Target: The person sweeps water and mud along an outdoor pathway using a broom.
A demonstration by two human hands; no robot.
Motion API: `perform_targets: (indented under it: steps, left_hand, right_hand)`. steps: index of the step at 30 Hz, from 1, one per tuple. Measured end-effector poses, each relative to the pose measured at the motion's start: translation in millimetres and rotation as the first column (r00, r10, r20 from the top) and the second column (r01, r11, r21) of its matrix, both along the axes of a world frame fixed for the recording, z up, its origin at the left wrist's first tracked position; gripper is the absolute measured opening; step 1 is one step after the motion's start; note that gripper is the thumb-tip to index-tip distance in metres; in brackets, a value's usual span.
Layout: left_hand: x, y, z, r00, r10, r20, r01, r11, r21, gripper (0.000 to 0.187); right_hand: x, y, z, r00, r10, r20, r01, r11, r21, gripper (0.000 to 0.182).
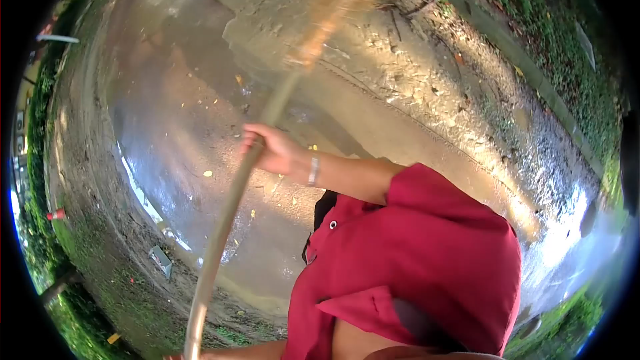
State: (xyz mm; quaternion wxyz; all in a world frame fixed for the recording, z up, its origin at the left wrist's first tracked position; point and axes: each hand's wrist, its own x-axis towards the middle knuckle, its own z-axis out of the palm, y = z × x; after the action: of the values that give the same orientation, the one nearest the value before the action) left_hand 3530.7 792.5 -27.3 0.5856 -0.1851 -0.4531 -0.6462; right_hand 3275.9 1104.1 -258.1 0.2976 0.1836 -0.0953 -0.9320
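A long broom (pixel 223 217) slants from the bottom edge up to its orange-brown bristles, which are blurred at the top over wet ground. My right hand (pixel 270 150) is wrapped round the middle of the handle, and a light band shows on that wrist. At the bottom edge, my left hand (pixel 175 357) is mostly cut off by the frame; the part that shows closes round the lower handle. Muddy water (pixel 180 113) lies below the handle. My red shirt (pixel 413 247) fills the lower right.
A low kerb (pixel 513 50) runs along the upper right beside green plants (pixel 567 67). Rough mud (pixel 427 73) lies near the bristles. On the left are a small grey box-like object (pixel 161 261), a red object (pixel 56 215) and a hedge. Bright reflections show at the right.
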Motion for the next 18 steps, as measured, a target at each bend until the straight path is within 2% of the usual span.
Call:
perform_targets:
  steps: [1, 2, 3, 4, 5, 6, 7, 8, 9, 10, 11, 12, 13, 14, 16, 18]
  left_hand:
    - [6.7, -65.9, -15.9, 0.963, -0.235, 0.132, 0.229, 0.972, 0.060, 0.017]
    - [-33.7, -42.1, -34.7, 0.973, -0.017, 0.231, -0.031, 0.979, 0.202, 0.017]
    - [-62.2, -53.5, -58.3, 0.946, -0.293, 0.138, 0.230, 0.909, 0.348, 0.021]
    - [-94.5, -57.2, -78.0, 0.856, -0.517, 0.005, 0.448, 0.746, 0.492, 0.025]
    - [-124.4, -53.3, -96.2, 0.858, -0.403, 0.318, 0.262, 0.876, 0.404, 0.023]
    - [-158.9, -42.0, -113.3, 0.861, -0.363, 0.355, 0.146, 0.846, 0.513, 0.022]
    - [-193.3, -23.5, -122.3, 0.790, -0.300, 0.535, 0.017, 0.883, 0.470, 0.027]
    - [-219.3, -21.3, -130.0, 0.777, -0.558, 0.290, 0.046, 0.511, 0.859, 0.034]
    - [-246.6, 1.1, -146.3, 0.689, -0.633, 0.352, 0.198, 0.632, 0.749, 0.034]
    - [-272.1, 6.6, -166.0, 0.394, -0.913, 0.106, 0.553, 0.327, 0.766, 0.032]
    - [-297.1, 31.2, -174.4, 0.243, -0.968, 0.061, 0.576, 0.194, 0.794, 0.030]
    - [-320.6, 48.5, -184.2, 0.149, -0.959, 0.242, 0.613, 0.282, 0.738, 0.028]
    - [-335.1, 75.2, -180.4, 0.126, -0.882, 0.454, 0.499, 0.452, 0.740, 0.026]
    - [-350.6, 93.1, -190.6, 0.036, -0.912, 0.408, 0.475, 0.375, 0.796, 0.023]
    - [-387.6, 121.6, -209.1, -0.191, -0.938, 0.288, 0.737, 0.057, 0.674, 0.016]
    - [-418.7, 132.8, -205.9, -0.246, -0.912, 0.328, 0.777, 0.017, 0.629, 0.016]
  right_hand:
    - [8.1, -11.3, -22.7, 0.996, -0.032, 0.083, 0.034, 0.999, -0.016, 0.017]
    - [13.5, -18.3, -45.9, 0.985, -0.063, 0.161, 0.068, 0.997, -0.027, 0.016]
    - [21.5, -14.8, -55.7, 0.983, -0.112, 0.144, 0.102, 0.992, 0.078, 0.016]
    - [25.5, -11.8, -75.2, 0.960, -0.161, 0.229, 0.121, 0.976, 0.181, 0.016]
    - [31.1, -4.0, -95.0, 0.921, -0.214, 0.326, 0.162, 0.970, 0.180, 0.017]
    - [35.9, 8.2, -111.9, 0.879, -0.280, 0.386, 0.191, 0.949, 0.252, 0.015]
    - [40.7, 24.3, -126.0, 0.853, -0.343, 0.393, 0.244, 0.928, 0.281, 0.016]
    - [43.2, 41.4, -136.9, 0.773, -0.439, 0.459, 0.364, 0.898, 0.246, 0.016]
    - [43.9, 59.3, -140.4, 0.726, -0.556, 0.405, 0.388, 0.817, 0.427, 0.018]
    - [45.9, 80.6, -151.4, 0.665, -0.639, 0.386, 0.375, 0.733, 0.567, 0.020]
    - [46.0, 102.8, -170.7, 0.603, -0.718, 0.347, 0.354, 0.631, 0.691, 0.021]
    - [51.4, 126.9, -197.3, 0.546, -0.757, 0.360, 0.405, 0.614, 0.677, 0.022]
    - [58.4, 148.4, -223.5, 0.486, -0.790, 0.373, 0.457, 0.593, 0.663, 0.023]
    - [64.6, 164.3, -240.3, 0.434, -0.819, 0.377, 0.512, 0.568, 0.645, 0.023]
    - [61.4, 179.9, -279.0, 0.379, -0.844, 0.380, 0.561, 0.536, 0.631, 0.023]
    - [48.3, 179.3, -316.6, 0.437, -0.796, 0.419, 0.272, 0.562, 0.781, 0.014]
